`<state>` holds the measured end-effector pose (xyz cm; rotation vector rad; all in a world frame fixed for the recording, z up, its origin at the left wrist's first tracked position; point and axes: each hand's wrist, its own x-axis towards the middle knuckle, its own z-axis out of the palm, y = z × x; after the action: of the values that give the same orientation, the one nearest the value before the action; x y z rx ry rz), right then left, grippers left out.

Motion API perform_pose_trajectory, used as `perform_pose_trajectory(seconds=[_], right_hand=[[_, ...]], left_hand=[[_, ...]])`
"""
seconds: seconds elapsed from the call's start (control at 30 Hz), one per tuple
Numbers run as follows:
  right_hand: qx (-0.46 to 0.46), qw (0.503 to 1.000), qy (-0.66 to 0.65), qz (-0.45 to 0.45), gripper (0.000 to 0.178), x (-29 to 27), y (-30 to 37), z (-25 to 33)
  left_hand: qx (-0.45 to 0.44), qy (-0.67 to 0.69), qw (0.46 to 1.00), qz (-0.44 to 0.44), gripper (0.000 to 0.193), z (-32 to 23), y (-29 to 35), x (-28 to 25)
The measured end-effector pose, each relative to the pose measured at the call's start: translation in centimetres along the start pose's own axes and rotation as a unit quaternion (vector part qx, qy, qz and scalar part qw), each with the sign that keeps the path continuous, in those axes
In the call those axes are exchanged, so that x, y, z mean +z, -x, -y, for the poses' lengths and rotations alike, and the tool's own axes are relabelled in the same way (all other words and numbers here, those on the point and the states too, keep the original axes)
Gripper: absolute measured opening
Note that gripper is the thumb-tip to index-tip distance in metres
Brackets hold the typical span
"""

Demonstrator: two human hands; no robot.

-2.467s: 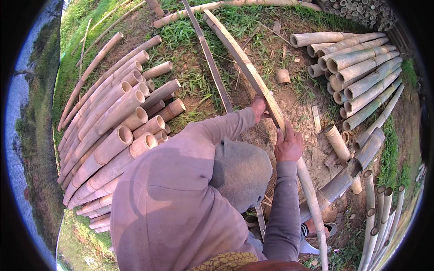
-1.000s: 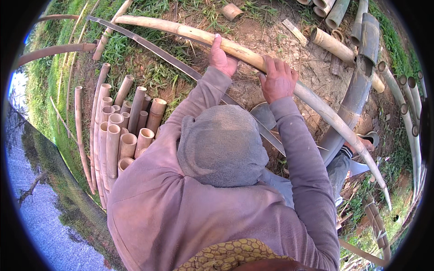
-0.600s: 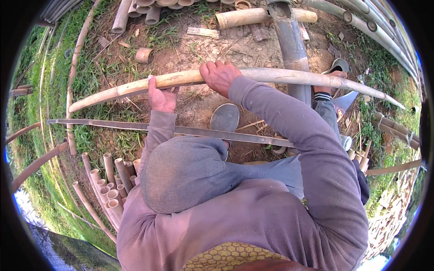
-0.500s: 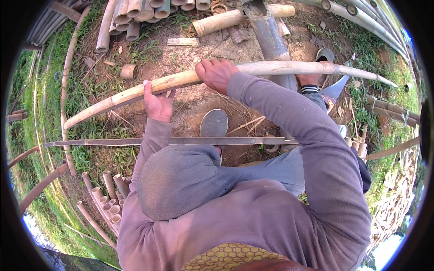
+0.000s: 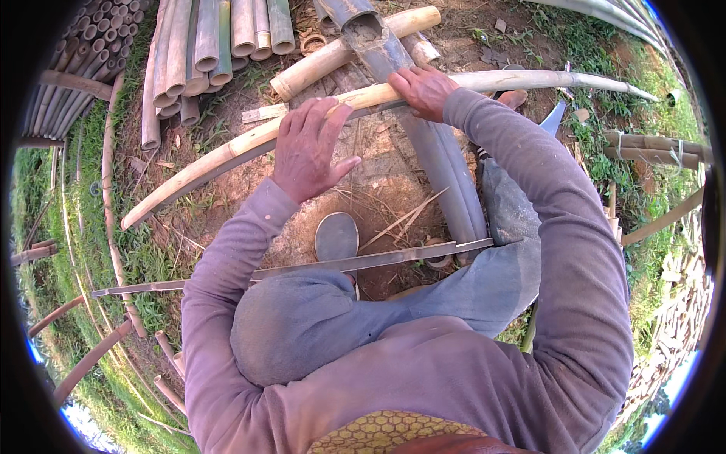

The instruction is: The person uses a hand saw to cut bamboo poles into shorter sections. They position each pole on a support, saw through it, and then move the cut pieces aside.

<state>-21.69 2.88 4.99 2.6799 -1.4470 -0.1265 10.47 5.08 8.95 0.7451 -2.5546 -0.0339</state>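
Observation:
A long pale bamboo piece (image 5: 219,163) stretches from left to right in front of me, bowed in this view. My right hand (image 5: 425,92) is closed round its middle. Nearer its left part, my left hand (image 5: 310,151) is open, fingers spread and laid across the bamboo, thumb held apart from it. A thin dark bamboo strip (image 5: 378,261) extends across my bent knee, touched by neither hand. Beneath the pale piece, a thick grey bamboo pole (image 5: 442,174) slants toward me, its hollow upper end resting against a shorter pale bamboo tube (image 5: 318,69).
Cut bamboo tubes (image 5: 208,45) are stacked at the far left, with another pile (image 5: 98,38) beyond. A small wood block (image 5: 265,113) lies on the dirt. My shoe (image 5: 336,236) is below the hands. Tied poles (image 5: 654,151) stand at the right.
My left hand has gone from holding the bamboo from below to lying open over it, farther right. My right hand has shifted right and farther away. The view has also shifted.

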Motion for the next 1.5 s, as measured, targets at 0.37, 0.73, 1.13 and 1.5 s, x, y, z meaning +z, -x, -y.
perform_pose_trajectory(seconds=[0.37, 0.73, 1.13, 1.5], right_hand=[[0.156, 0.962, 0.004, -0.222, 0.081, -2.0, 5.1, 0.9], [0.789, 0.541, -0.241, 0.161, 0.086, 16.3, 34.7, -5.6], [0.804, 0.319, -0.487, -0.123, 0.047, 23.5, 43.4, -8.5], [0.471, 0.476, -0.363, -0.648, 0.038, -2.4, 32.4, 11.5]], left_hand=[[-0.173, -0.039, 0.935, 0.308, 0.064, 5.2, -4.6, 5.9], [-0.182, -0.071, 0.934, 0.299, 0.064, 4.3, -5.6, 6.5], [-0.159, -0.039, 0.942, 0.294, 0.060, 4.4, -6.2, 7.1], [-0.189, -0.073, 0.926, 0.319, 0.060, 4.4, -5.4, 6.4]])
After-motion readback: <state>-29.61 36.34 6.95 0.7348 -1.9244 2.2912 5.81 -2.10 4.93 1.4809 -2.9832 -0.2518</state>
